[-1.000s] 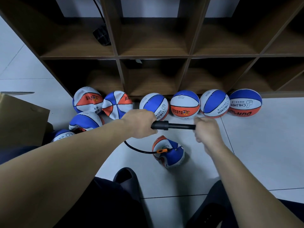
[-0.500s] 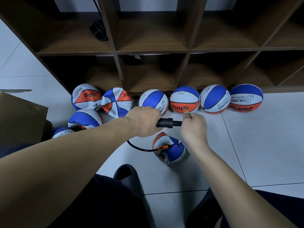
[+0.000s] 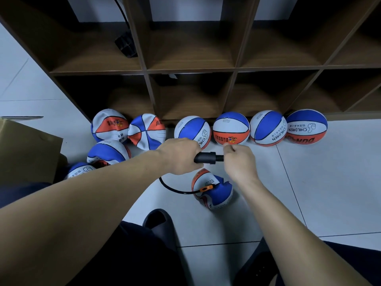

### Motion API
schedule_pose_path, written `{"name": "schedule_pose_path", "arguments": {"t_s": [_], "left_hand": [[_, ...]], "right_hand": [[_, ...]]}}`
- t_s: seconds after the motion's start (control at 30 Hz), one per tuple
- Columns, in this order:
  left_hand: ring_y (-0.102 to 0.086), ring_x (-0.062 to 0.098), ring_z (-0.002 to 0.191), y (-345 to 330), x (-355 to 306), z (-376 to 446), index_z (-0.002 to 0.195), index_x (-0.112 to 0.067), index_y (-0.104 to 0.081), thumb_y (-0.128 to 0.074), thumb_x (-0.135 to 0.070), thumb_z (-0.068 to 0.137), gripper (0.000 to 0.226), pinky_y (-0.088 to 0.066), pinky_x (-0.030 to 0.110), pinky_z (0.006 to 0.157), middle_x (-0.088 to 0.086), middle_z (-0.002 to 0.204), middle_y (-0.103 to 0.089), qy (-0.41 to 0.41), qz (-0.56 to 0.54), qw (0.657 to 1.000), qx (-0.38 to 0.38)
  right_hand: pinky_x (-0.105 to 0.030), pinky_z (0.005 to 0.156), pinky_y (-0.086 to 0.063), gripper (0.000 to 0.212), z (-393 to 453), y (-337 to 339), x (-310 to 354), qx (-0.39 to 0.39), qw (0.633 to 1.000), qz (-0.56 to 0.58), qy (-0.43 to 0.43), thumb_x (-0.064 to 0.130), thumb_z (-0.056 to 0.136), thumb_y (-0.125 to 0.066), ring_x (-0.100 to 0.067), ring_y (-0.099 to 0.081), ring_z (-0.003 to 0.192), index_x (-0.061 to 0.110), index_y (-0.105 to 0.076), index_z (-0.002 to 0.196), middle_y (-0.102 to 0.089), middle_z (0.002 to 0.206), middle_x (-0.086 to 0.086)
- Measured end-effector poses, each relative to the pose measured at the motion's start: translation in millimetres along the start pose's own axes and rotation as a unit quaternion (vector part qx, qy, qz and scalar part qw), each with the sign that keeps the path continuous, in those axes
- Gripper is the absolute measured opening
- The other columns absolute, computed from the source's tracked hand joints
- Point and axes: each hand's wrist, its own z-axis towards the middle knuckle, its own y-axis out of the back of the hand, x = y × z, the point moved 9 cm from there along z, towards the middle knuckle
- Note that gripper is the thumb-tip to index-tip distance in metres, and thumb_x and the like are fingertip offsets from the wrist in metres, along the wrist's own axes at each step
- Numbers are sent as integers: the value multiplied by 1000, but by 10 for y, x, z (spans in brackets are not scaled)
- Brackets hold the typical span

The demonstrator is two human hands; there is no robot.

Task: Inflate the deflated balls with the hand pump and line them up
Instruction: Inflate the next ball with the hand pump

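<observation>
My left hand (image 3: 179,155) grips the barrel of the black hand pump (image 3: 207,158). My right hand (image 3: 239,162) grips the pump's handle, pushed in almost against the barrel. A black hose (image 3: 173,187) curves from the pump to an orange connector (image 3: 206,188) stuck into a crumpled, partly flat ball (image 3: 214,190) on the floor below my hands. Several round blue, white and orange balls (image 3: 231,129) stand in a row against the shelf. Several flat balls (image 3: 108,125) lie at the left.
A brown wooden cubby shelf (image 3: 189,69) rises behind the balls, with a black object (image 3: 125,45) in one compartment. A cardboard box (image 3: 24,149) stands at the left. My dark slipper (image 3: 158,222) and knees are at the bottom, on a white tiled floor (image 3: 319,182).
My right hand has pushed the pump handle leftward into the barrel; the rod that showed a second ago is now hidden. The left hand and the ball on the floor stayed put.
</observation>
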Motion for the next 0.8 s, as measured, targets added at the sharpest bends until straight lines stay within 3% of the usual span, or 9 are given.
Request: {"name": "schedule_pose_path", "arguments": {"t_s": [0.13,0.27,0.43,0.63,0.8], "left_hand": [[-59,16,70,56,244,-41,78,-26,-58,-62,-49,98,31,-40,31,57,-5,74,-62,31,8,999,3],[-63,19,75,20,153,-32,82,-28,-60,-61,-48,99,26,-46,32,59,-4,76,-63,20,19,1000,8],[-64,20,72,61,86,-3,80,-27,-58,-59,-51,100,31,-50,33,60,-3,75,-64,21,28,999,-10],[-63,21,69,65,3,0,80,-26,-58,-58,-50,101,31,-43,31,57,-3,73,-63,13,17,1000,-13],[-61,19,67,63,-75,15,82,-25,-61,-60,-49,99,30,-49,34,59,-4,71,-62,2,13,1000,-17]], "right_hand": [[-35,58,-32,34,267,467,-299,-41,996,48,-66,28,104,-54,-26,-39,64,14,-51,73,-45,66,-6],[-35,58,-26,29,278,504,-399,-56,993,67,-82,27,105,-51,-24,-30,65,17,-45,78,-35,68,-3],[-34,60,-33,49,167,339,-251,-83,995,33,-43,23,111,-49,-22,-38,60,16,-37,64,-42,63,-2],[-35,59,-35,49,38,54,-45,-65,998,24,8,29,113,-45,-23,-43,63,17,-41,66,-48,67,-2],[-33,62,-38,44,-42,-133,39,-42,998,35,26,34,113,-44,-20,-47,65,20,-44,71,-51,72,1]]}}
